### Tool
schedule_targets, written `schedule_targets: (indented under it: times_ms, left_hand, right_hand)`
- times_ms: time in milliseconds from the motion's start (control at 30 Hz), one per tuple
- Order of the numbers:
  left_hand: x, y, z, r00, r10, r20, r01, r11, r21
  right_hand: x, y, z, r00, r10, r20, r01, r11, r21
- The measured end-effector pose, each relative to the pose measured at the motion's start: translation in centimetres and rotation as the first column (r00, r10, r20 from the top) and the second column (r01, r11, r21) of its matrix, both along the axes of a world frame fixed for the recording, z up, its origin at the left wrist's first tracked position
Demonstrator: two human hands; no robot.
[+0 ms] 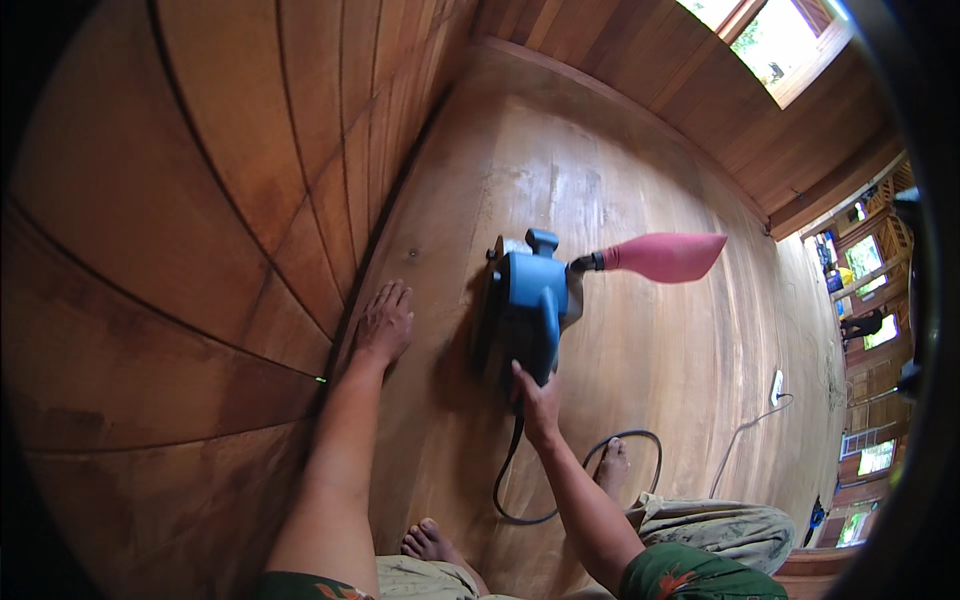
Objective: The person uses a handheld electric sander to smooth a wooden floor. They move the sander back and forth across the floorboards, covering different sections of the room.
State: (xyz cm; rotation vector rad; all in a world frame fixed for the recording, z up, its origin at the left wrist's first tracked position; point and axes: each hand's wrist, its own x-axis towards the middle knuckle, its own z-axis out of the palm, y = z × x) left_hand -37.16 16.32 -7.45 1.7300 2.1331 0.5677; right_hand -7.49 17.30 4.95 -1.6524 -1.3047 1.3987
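A blue belt sander (530, 290) stands on the wooden floor (640, 350), with a pink dust bag (668, 257) sticking out to its right. My right hand (538, 402) is closed round the sander's rear handle. Left of the sander, my left hand (385, 322) lies flat on the boards with fingers stretched out, close to the foot of the plank wall (230, 250). From the back of the sander a dark power cord (520, 521) loops across the floor near my right foot (614, 460). The sander's underside is hidden.
The plank wall rises close along the left side, and another wooden wall (620, 60) with a window stands at the far end. A white power strip (776, 388) with a cord lies on the floor to the right. My left foot (430, 540) is near the bottom.
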Motion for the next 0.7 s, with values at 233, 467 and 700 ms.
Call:
schedule_targets:
  times_ms: [233,467,700]
  left_hand:
    - [-0.6,-1.6,0.5,0.999,-0.011,0.038,0.009,0.999,0.038]
    - [-0.3,-3.4,4.6,0.995,0.082,0.063,-0.09,0.987,0.13]
    - [-0.5,-3.9,7.4,0.984,0.17,0.047,-0.176,0.962,0.209]
  right_hand:
    - [-6.5,8.7,-3.1,0.987,0.149,-0.066,-0.139,0.981,0.137]
    - [-11.5,12.4,-3.9,0.982,0.178,-0.062,-0.166,0.974,0.156]
    - [-13.3,11.3,-4.8,0.982,0.161,-0.1,-0.138,0.969,0.207]
